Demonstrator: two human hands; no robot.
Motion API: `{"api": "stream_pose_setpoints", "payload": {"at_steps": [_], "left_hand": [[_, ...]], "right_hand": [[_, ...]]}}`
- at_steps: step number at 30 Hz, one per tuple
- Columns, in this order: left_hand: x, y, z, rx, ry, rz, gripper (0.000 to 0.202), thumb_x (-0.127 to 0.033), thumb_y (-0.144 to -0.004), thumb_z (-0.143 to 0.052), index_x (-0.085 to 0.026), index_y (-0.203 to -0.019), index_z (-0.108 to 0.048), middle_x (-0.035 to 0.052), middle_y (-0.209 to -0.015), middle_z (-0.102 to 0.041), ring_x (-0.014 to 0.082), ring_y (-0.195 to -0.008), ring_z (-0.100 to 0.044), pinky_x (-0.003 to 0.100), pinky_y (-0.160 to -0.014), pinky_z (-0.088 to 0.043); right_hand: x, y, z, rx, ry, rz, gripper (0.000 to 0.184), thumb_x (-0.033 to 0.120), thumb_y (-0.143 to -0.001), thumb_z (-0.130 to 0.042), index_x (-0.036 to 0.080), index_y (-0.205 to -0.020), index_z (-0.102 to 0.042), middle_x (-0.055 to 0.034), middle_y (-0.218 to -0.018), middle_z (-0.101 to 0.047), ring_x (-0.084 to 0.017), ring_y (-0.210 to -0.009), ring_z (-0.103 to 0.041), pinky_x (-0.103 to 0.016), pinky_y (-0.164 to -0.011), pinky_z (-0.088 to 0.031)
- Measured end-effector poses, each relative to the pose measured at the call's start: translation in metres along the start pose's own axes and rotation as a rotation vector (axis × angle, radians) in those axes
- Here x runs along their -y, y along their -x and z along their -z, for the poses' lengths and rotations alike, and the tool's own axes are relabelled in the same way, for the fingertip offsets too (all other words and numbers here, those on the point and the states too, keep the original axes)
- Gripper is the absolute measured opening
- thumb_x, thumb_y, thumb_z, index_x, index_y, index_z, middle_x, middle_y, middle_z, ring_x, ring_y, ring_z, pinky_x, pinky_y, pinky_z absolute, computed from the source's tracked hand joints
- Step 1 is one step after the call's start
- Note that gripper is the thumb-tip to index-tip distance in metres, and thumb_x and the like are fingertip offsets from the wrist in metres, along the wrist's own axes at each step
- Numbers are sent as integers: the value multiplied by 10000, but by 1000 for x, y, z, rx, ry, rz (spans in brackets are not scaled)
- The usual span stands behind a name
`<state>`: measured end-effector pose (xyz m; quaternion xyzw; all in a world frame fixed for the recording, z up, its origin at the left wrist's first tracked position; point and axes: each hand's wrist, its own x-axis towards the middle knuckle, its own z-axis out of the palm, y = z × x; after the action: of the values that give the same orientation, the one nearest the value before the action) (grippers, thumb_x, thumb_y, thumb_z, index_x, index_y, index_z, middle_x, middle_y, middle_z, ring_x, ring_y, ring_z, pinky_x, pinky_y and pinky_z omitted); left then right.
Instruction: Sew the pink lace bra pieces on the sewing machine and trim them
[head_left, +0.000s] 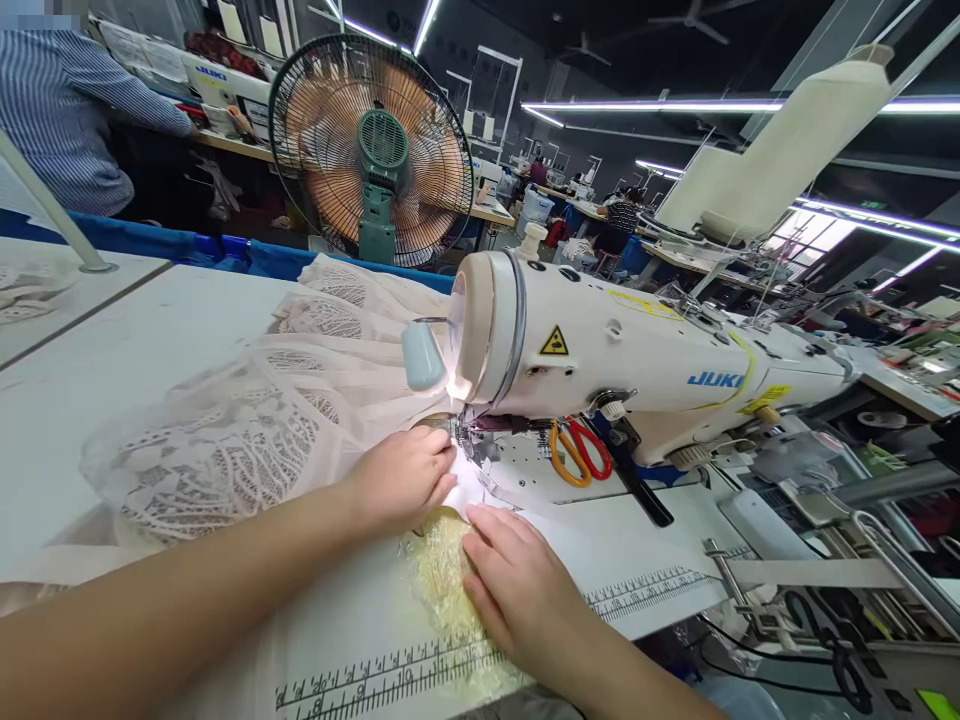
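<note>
A white JUKI sewing machine point(600, 345) stands in front of me, its lamp lighting the needle and presser foot point(463, 435). My left hand point(401, 478) is closed on pale fabric point(466, 490) just left of the foot, fingertips bent down beside it. Nearer to me, my right hand point(521, 575) lies with fingers stretched over the fabric and the edge of a pale yellow lace piece point(446, 575). The lace runs down toward the table's front edge. Both palms face down, so what lies under the fingers is hidden.
Sheer white lace cloth point(247, 450) is heaped left of the machine. Orange-handled and red-handled scissors point(581, 452) lie under the machine arm. Ruler markings point(390, 675) cross the table's front. Behind are a large fan point(382, 140), thread cones point(810, 140) and a person in a striped shirt point(64, 120).
</note>
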<state>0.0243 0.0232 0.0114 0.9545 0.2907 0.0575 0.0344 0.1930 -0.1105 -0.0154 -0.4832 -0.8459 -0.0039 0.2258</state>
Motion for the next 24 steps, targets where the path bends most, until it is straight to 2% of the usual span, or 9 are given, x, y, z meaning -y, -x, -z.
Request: {"api": "stream_pose_setpoints", "payload": {"at_steps": [5, 10, 13, 16, 21, 24], "left_hand": [[-1, -1, 5, 34, -20, -4, 290, -250, -951, -405, -125, -969, -666, 122, -974, -644, 261, -912, -601, 389, -803, -496], [10, -7, 8, 39, 12, -18, 275, -239, -946, -426, -123, -1005, -668, 134, -1078, -659, 267, -994, -610, 390, -860, -499], [12, -7, 14, 48, -21, -37, 230, -198, -922, -459, -144, -916, -683, 120, -1093, -674, 259, -972, -627, 368, -818, -515], [1, 2, 15, 6, -114, -63, 219, -106, -867, -475, -149, -828, -687, 117, -1026, -694, 260, -900, -642, 358, -739, -523], [-16, 27, 1, -38, -76, -111, 330, -96, -837, -483, -121, -1121, -650, 136, -1114, -683, 225, -794, -666, 308, -601, -536], [-10, 35, -7, -84, -90, -195, 354, -62, -822, -506, -122, -1137, -656, 134, -1134, -691, 244, -895, -672, 329, -740, -565]], "right_hand": [[1, -1, -1, 9, -1, -13, 271, 155, -902, -431, 123, -1130, -574, -174, -1256, -613, -289, -1153, -566, -476, -976, -498], [-2, -8, -2, 26, 34, -5, 260, 171, -885, -475, 128, -1119, -580, -168, -1251, -618, -296, -1153, -569, -460, -979, -489], [-2, -16, -2, 45, 65, 1, 264, 179, -882, -494, 116, -1121, -588, -181, -1267, -609, -306, -1156, -568, -466, -978, -485], [0, -24, -1, 61, 75, -12, 253, 178, -868, -511, 100, -1086, -613, -192, -1243, -616, -319, -1138, -574, -482, -977, -481], [4, -30, -5, 74, -5, -32, 327, 164, -854, -508, 96, -1164, -588, -166, -1190, -633, -288, -1126, -571, -437, -987, -481], [4, -26, -7, 49, -34, -6, 304, 166, -871, -482, 94, -1148, -584, -169, -1197, -631, -289, -1139, -561, -446, -1001, -468]]}}
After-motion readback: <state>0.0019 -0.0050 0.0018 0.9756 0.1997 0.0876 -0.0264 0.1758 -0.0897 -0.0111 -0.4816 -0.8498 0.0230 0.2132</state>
